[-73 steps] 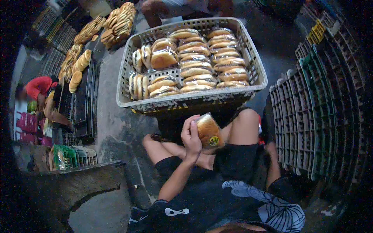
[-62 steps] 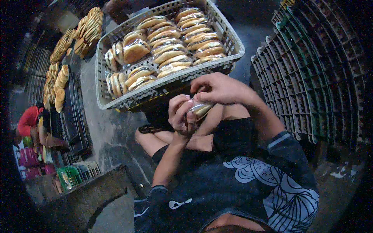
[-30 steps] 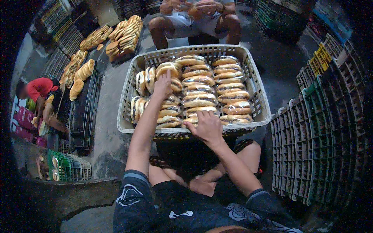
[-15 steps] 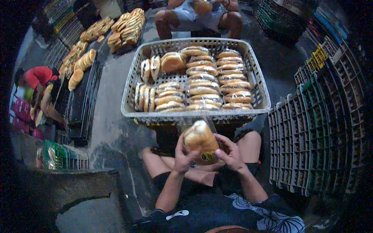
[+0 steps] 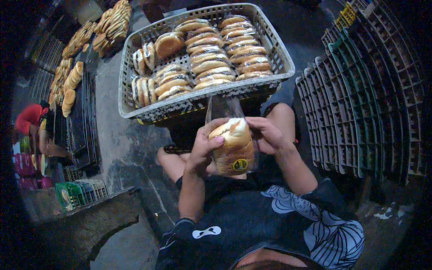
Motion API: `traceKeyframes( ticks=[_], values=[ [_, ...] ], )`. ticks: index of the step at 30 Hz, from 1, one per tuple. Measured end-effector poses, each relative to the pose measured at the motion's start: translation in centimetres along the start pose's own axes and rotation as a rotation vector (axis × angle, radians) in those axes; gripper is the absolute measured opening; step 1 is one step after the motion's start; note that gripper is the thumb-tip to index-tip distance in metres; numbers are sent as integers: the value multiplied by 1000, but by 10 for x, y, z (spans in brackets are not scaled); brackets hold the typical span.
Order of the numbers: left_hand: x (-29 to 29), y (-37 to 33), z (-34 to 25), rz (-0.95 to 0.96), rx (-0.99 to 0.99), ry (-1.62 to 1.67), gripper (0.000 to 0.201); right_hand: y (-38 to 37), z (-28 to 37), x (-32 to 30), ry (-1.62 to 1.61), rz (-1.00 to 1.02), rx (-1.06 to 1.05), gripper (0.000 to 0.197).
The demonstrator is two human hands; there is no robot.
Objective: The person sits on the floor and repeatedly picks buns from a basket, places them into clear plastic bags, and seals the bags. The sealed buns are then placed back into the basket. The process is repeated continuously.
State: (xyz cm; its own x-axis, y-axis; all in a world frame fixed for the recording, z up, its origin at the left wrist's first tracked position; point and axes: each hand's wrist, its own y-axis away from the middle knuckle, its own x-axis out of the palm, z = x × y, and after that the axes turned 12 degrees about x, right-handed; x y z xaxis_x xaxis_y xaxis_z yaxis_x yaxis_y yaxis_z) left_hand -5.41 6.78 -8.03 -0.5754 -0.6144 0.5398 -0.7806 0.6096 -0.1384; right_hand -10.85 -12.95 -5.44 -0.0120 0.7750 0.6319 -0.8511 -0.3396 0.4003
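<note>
A small golden loaf of bread (image 5: 233, 148) with a pale torn-looking top lies in a clear plastic bag (image 5: 222, 108), above my lap. On the bag's lower part is a round yellow-and-black sticker (image 5: 240, 164). My left hand (image 5: 203, 146) is wrapped around the loaf's left side, its thumb resting on the front. My right hand (image 5: 268, 136) is closed at the loaf's upper right, its fingertips at the bag's edge and partly hidden behind it. The bag's loose end reaches up toward a grey basket (image 5: 202, 94) of bagged filled buns (image 5: 209, 58).
Stacked crates (image 5: 335, 117) rise on the right. To the left are trays (image 5: 83, 130), rows of unwrapped bread (image 5: 69, 90) and a bending person in a red top (image 5: 30, 118). A concrete ledge (image 5: 90, 220) is at the lower left.
The view has tilted down, so the basket sits higher and slanted. The bagged loaf appears more upright, and my right hand has shifted up along its side toward the top.
</note>
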Motion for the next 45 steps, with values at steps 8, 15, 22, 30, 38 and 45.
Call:
traceKeyframes(
  ticks=[8, 15, 22, 30, 38, 45],
  values=[
    [8, -2, 9, -138, 167, -110, 85, -13, -3, 12, 528, -248, -573, 18],
    [17, -8, 5, -101, 151, -272, 22, 6, 16, 27, 384, -135, -331, 18],
    [40, -10, 9, -307, 143, -680, 26, -4, -5, 23, 528, -433, -433, 13],
    [37, -18, -2, 67, 195, -856, 15, 4, 2, 20, 981, -649, -485, 22],
    [62, -36, -13, 81, -85, -1188, 20, 4, -5, -7, 1287, -671, -654, 12],
    [-14, -61, 44, 372, -627, -832, 26, 17, -44, 2, 1651, -729, -458, 44]
  ],
)
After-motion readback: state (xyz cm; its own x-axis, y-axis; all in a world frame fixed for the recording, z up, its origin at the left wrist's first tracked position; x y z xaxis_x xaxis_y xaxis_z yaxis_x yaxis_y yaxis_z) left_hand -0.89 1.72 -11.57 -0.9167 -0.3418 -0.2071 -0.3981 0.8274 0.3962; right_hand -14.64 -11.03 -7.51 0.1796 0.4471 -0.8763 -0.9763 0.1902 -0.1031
